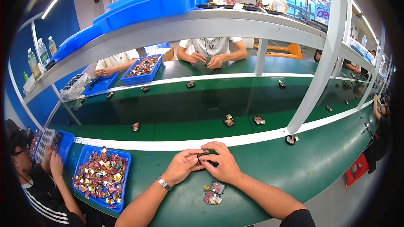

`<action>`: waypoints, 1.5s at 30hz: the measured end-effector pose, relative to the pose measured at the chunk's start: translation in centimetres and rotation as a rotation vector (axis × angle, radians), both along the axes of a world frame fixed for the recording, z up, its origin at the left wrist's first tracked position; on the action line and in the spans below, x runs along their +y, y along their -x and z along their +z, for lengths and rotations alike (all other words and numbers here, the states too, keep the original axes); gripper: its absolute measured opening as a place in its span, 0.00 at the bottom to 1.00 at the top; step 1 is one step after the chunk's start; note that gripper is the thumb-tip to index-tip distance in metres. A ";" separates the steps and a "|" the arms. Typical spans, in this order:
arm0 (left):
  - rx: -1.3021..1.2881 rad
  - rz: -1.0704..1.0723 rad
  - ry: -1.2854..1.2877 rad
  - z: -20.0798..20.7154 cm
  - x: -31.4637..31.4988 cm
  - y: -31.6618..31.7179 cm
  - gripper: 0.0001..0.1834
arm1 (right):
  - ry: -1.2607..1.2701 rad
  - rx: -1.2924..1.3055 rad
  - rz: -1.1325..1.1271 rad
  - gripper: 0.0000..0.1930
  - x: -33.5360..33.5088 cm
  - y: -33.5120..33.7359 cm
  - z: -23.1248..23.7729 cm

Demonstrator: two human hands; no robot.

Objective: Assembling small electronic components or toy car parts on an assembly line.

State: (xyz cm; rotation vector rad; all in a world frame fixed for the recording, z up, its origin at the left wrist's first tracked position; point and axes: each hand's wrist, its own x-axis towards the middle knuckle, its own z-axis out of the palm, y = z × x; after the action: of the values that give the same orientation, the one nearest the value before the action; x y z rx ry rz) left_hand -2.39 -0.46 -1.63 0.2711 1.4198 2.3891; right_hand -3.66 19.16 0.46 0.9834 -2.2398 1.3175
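Between my fingers is a small black part (203, 154), mostly covered, so its exact kind does not show. My left hand (181, 167), with a metal watch on the wrist, pinches it from the left. My right hand (222, 163) grips it from the right, fingertips curled over it. On the green table just below my hands lie a small electronic assembly (217, 187) and a second electronic assembly (212, 199), both with dark casings, reddish boards and yellow-white tabs. To the left stands a blue bin (127, 172) heaped with similar reddish, yellow and white pieces.
A green conveyor belt (181, 109) beyond a white rail (168, 145) carries several scattered assemblies. A grey post (313, 63) and an overhead shelf (235, 19) with blue trays (151, 6) frame the space. Co-workers sit at left, opposite and far right. Another blue bin (143, 77) stands across.
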 end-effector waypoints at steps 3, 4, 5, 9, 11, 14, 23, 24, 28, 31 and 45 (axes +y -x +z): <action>0.007 -0.004 0.020 0.1 -0.2 -0.1 0.15 | -0.001 0.001 0.016 0.09 -0.2 0.0 -0.1; 0.001 -0.010 0.017 0.3 0.0 -0.1 0.15 | -0.004 -0.004 0.011 0.09 -0.2 -0.1 -0.1; 0.010 0.025 0.053 0.4 0.1 -0.2 0.15 | 0.004 -0.044 0.016 0.09 -0.3 -0.2 0.0; 0.039 0.103 0.092 -0.1 0.2 -0.2 0.13 | 0.013 -0.110 0.025 0.10 -0.7 -0.5 0.3; 0.036 0.127 0.083 0.2 0.5 -0.3 0.13 | 0.003 -0.114 0.035 0.11 -0.6 -0.4 0.0; 0.021 0.143 0.057 0.5 0.8 -0.3 0.13 | -0.028 -0.052 0.020 0.12 -0.6 -0.2 0.0; -0.025 0.115 0.079 1.0 1.0 -0.3 0.14 | -0.030 0.267 -0.136 0.12 -0.4 0.6 0.8; -0.031 0.131 0.077 1.0 1.1 -0.3 0.14 | -0.081 0.297 -0.107 0.12 -0.3 0.7 0.5; -0.048 0.134 0.094 1.0 0.8 -0.5 0.15 | -0.123 0.328 -0.065 0.13 -0.4 0.5 1.2; -0.043 0.135 0.094 0.9 0.8 -0.4 0.15 | -0.144 0.351 -0.059 0.13 -0.6 0.4 1.0; -0.046 0.145 0.079 0.6 0.9 -0.3 0.14 | -0.188 0.367 -0.156 0.12 -1.0 0.2 0.5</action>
State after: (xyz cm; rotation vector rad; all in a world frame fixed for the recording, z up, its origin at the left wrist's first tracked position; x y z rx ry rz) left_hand -2.12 0.48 -1.01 0.0956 1.5572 2.4279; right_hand -3.88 18.18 0.99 0.9977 -2.1278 0.7964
